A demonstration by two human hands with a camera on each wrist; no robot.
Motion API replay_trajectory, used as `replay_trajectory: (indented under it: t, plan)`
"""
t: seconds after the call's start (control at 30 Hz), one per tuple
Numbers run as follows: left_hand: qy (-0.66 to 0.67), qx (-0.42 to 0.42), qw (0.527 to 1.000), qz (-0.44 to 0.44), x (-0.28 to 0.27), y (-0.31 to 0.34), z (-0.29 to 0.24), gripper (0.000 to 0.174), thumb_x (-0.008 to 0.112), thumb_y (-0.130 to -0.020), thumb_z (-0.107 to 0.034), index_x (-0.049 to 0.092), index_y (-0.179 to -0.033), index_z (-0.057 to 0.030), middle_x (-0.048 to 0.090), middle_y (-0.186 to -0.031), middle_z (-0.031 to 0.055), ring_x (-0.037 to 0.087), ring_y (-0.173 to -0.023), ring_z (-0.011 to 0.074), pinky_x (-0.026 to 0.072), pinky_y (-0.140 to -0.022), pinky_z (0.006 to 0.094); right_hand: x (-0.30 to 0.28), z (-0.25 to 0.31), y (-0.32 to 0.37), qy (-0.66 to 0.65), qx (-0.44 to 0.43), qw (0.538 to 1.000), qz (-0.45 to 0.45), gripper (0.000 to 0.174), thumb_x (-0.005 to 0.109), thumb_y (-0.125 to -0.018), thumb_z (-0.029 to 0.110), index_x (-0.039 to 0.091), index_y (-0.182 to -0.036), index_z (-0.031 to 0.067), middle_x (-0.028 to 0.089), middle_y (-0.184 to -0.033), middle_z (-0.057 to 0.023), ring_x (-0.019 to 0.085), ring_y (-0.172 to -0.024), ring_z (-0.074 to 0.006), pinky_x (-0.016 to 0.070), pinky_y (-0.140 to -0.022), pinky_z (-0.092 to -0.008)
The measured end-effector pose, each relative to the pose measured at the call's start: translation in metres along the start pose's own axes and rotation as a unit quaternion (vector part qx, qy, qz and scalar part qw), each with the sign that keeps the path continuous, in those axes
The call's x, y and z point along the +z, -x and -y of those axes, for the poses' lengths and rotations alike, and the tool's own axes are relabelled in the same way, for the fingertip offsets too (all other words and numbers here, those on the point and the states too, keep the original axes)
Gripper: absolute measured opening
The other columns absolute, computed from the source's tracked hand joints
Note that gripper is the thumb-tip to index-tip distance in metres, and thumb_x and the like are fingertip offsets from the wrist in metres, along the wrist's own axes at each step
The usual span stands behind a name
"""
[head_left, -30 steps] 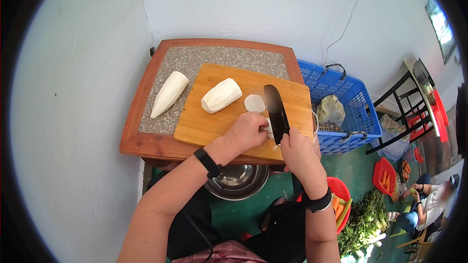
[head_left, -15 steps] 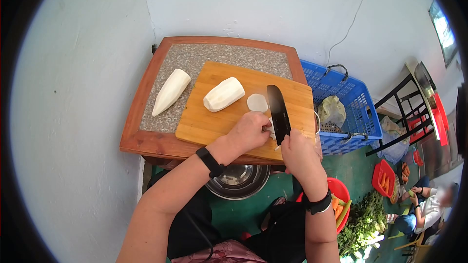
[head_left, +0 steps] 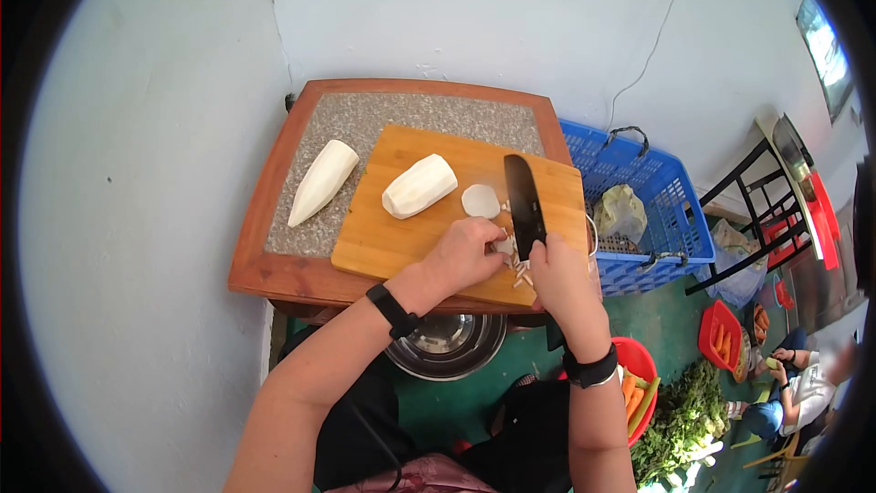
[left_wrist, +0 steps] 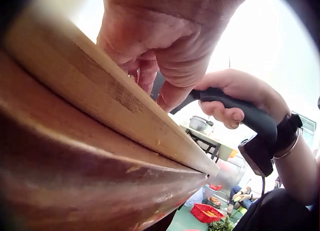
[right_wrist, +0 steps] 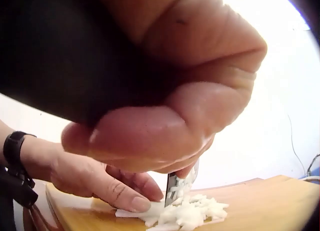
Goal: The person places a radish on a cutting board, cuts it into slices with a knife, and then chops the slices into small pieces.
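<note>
Mid-chop. My left hand [head_left: 465,256] curls its fingertips down on the radish slices [head_left: 505,245], at the near edge of the cutting board [head_left: 401,237]. My right hand [head_left: 558,276] wraps the knife [head_left: 525,205] handle, blade down among the cut strips [right_wrist: 192,211]. I judge the next stroke calls for knuckles edging back, blade close alongside.

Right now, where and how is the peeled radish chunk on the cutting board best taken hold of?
Probably across its thick middle, from above: the radish chunk lies on its side on the cutting board, both long flanks free, clear of the knife.
</note>
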State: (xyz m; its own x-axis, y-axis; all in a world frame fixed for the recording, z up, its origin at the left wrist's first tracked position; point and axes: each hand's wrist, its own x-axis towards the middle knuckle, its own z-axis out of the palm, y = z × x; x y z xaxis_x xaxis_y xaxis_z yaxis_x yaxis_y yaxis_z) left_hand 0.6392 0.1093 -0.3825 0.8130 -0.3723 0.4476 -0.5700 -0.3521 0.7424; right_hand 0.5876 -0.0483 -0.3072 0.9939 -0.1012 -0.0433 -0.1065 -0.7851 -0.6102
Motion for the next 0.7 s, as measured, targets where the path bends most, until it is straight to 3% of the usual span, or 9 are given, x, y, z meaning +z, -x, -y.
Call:
replay_trajectory:
  t: [0.13, 0.17, 0.27, 0.37, 0.47, 0.5, 0.6, 0.7]
  plan:
    - [0.013, -0.017, 1.0, -0.005, -0.001, 0.002, -0.001, 0.024, 0.075, -0.073, -0.011, 0.068, -0.092, 0.0016, 0.065, -0.079, 0.0143, 0.065, -0.067, 0.022, 0.0526, -0.061, 0.0302, -0.022, 0.004, 0.009, -0.108, 0.015, 0.994, 0.005, 0.028, 0.049, -0.096, 0.024, 0.054, -0.092, -0.0031, 0.055, -0.06, -0.0107, 0.058, -0.042, -0.0193, 0.0449, -0.042, -0.0302]
    - [0.013, -0.014, 1.0, -0.01, -0.001, 0.003, 0.0, 0.023, 0.075, -0.073, -0.011, 0.068, -0.091, 0.0017, 0.065, -0.079, 0.0142, 0.065, -0.068, 0.0222, 0.0527, -0.062, 0.0302, -0.023, 0.0, 0.012, -0.144, -0.027, 0.989, -0.006, 0.025, 0.049, -0.097, 0.022, 0.053, -0.096, -0.0026, 0.053, -0.06, -0.0052, 0.055, -0.043, -0.0139, 0.0425, -0.041, -0.0275]
    - [0.002, -0.005, 1.0, -0.015, 0.0, 0.003, -0.001, 0.02, 0.073, -0.073, -0.009, 0.068, -0.09, 0.0018, 0.064, -0.078, 0.0142, 0.065, -0.068, 0.0226, 0.0528, -0.062, 0.0303, -0.02, 0.0, 0.021, -0.175, -0.047, 0.983, 0.0, 0.022, 0.047, -0.098, 0.018, 0.052, -0.099, -0.0025, 0.053, -0.062, -0.0055, 0.054, -0.043, -0.0125, 0.042, -0.041, -0.027]
    - [-0.018, 0.001, 1.0, -0.014, 0.002, 0.004, 0.002, 0.017, 0.072, -0.074, -0.008, 0.068, -0.088, 0.0018, 0.064, -0.078, 0.0144, 0.065, -0.067, 0.023, 0.0528, -0.062, 0.0307, -0.017, 0.005, 0.029, -0.151, -0.02, 0.988, 0.02, 0.022, 0.048, -0.097, 0.018, 0.054, -0.102, -0.0029, 0.06, -0.064, -0.0201, 0.062, -0.051, -0.0295, 0.0475, -0.051, -0.0418]
    - [-0.02, 0.002, 1.0, -0.011, 0.004, 0.003, 0.003, 0.014, 0.071, -0.074, -0.006, 0.068, -0.085, 0.0018, 0.064, -0.078, 0.0148, 0.066, -0.067, 0.0236, 0.0526, -0.061, 0.0314, -0.006, -0.004, 0.029, -0.126, -0.048, 0.991, 0.016, 0.022, 0.047, -0.097, 0.018, 0.054, -0.101, -0.0027, 0.059, -0.066, -0.024, 0.061, -0.051, -0.0326, 0.0465, -0.05, -0.0444]
    - [-0.017, 0.001, 1.0, -0.01, 0.004, 0.003, 0.003, 0.013, 0.071, -0.074, -0.006, 0.068, -0.084, 0.0018, 0.064, -0.078, 0.0149, 0.066, -0.067, 0.0239, 0.0526, -0.061, 0.0317, -0.008, 0.001, 0.031, -0.122, -0.022, 0.992, 0.027, 0.021, 0.047, -0.096, 0.017, 0.053, -0.098, -0.0031, 0.059, -0.07, -0.0289, 0.061, -0.06, -0.0414, 0.0459, -0.055, -0.0488]
    - [-0.012, -0.004, 1.0, 0.003, 0.002, 0.002, 0.001, 0.011, 0.07, -0.074, -0.006, 0.068, -0.082, 0.0018, 0.064, -0.077, 0.0151, 0.066, -0.067, 0.0246, 0.0528, -0.062, 0.0324, 0.004, -0.013, 0.027, -0.096, -0.086, 0.992, 0.001, 0.021, 0.048, -0.095, 0.016, 0.053, -0.096, -0.0034, 0.059, -0.074, -0.031, 0.059, -0.071, -0.0488, 0.0445, -0.063, -0.0535]
    - [-0.03, 0.009, 1.0, 0.003, 0.0, 0.001, -0.003, 0.011, 0.07, -0.073, -0.007, 0.068, -0.08, 0.0019, 0.064, -0.076, 0.0153, 0.066, -0.067, 0.0254, 0.053, -0.062, 0.033, 0.001, -0.008, 0.03, -0.086, -0.072, 0.994, 0.002, 0.02, 0.048, -0.095, 0.016, 0.053, -0.094, -0.0037, 0.059, -0.079, -0.0324, 0.055, -0.08, -0.0528, 0.0416, -0.069, -0.057]
